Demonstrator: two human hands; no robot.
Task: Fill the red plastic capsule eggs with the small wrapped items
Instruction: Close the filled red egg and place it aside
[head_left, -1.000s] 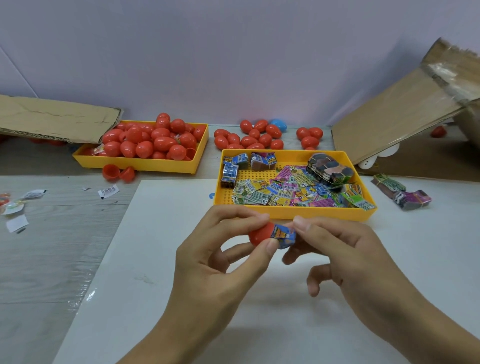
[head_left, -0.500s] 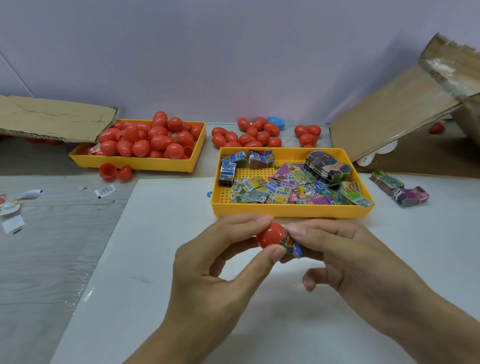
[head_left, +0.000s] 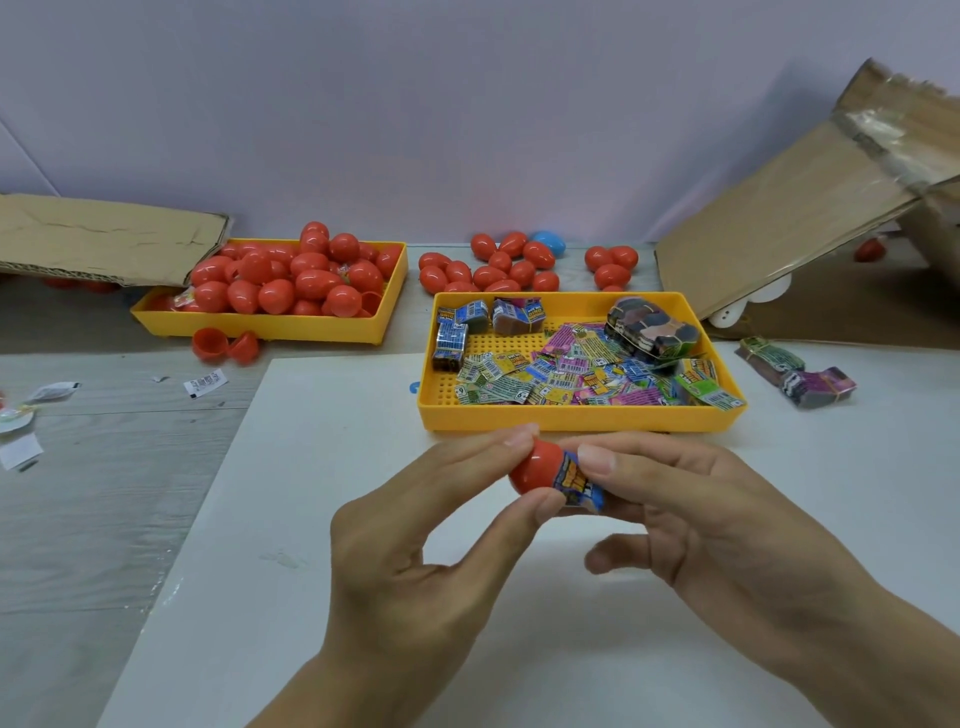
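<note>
Pinching a red plastic capsule half (head_left: 535, 466) between thumb and forefinger, the left hand (head_left: 415, 561) held it above the white worktop (head_left: 311, 519), near the yellow plastic tray (head_left: 571, 418). The right hand (head_left: 727, 530) had its grip narrow around a small blue wrapped item (head_left: 576, 480) at the capsule's open mouth.

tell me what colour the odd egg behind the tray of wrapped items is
Light blue egg, among the red ones; head view.

Only legible marks: "6+" is showing on a few small wrapped items (head_left: 521, 396) lying in the yellow tray (head_left: 571, 418) just beyond the fingertips. Print on the blue wrapper (head_left: 576, 480) btwn the fingers is staying too blurred to read; other labels likewise.
</note>
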